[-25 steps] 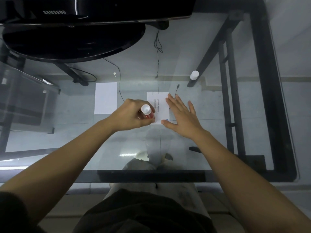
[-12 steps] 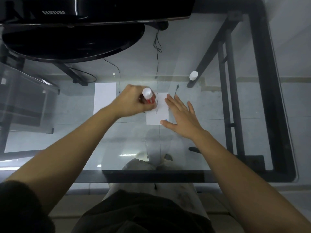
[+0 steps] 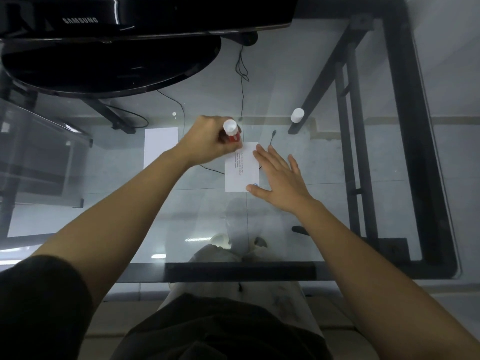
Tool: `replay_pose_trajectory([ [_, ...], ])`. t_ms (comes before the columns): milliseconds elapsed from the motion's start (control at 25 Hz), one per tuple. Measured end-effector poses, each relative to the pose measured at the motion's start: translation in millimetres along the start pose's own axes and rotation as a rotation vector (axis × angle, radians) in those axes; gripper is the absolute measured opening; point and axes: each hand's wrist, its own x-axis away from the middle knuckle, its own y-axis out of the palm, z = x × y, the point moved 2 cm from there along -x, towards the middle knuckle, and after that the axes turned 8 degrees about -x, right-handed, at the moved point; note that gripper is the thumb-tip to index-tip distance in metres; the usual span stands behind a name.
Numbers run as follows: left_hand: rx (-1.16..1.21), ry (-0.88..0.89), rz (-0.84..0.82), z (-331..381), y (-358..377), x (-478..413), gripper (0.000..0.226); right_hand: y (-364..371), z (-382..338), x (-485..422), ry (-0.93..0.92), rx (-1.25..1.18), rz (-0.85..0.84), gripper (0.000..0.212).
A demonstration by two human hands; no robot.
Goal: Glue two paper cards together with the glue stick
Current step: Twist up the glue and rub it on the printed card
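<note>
The left hand [image 3: 207,141] is clenched around the red glue stick [image 3: 232,132], its lower end at the far left corner of the printed card [image 3: 241,168]. The right hand [image 3: 279,178] lies flat with fingers spread, pressing that card's right edge onto the glass table [image 3: 311,203]. A second card [image 3: 160,146] lies just left of the left hand. The white cap [image 3: 297,115] stands beyond the right hand.

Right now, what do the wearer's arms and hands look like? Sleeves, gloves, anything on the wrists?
Both forearms are bare. The left arm shows a dark short sleeve near the frame edge; no sleeve is visible on the right arm. Left hand and right hand are ungloved, with no watch, rings or wristbands visible.
</note>
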Motion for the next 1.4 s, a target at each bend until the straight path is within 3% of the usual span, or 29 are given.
replay_pose_trajectory([
  [120, 0.116, -0.058, 0.063, 3, 3, 15, 0.019, 1, 0, 2, -0.004, 0.008, 0.004, 0.080],
  [480, -0.002, 0.088, -0.142, 17, 16, 41, 0.024, 2, 1, 2, -0.011, 0.024, 0.010, 0.080],
  [880, 0.067, -0.045, 0.060, 9, 2, 0, 0.020, 2, -2, 2, 0.003, 0.009, 0.001, 0.083],
  [1200, 0.048, 0.087, -0.157, 20, 20, 34, 0.021, 4, 1, 5, 0.157, 0.087, 0.021, 0.100],
  [1400, -0.004, 0.025, -0.098, 15, 9, 0, 0.024, 6, 3, 3, 0.168, 0.054, 0.010, 0.101],
])
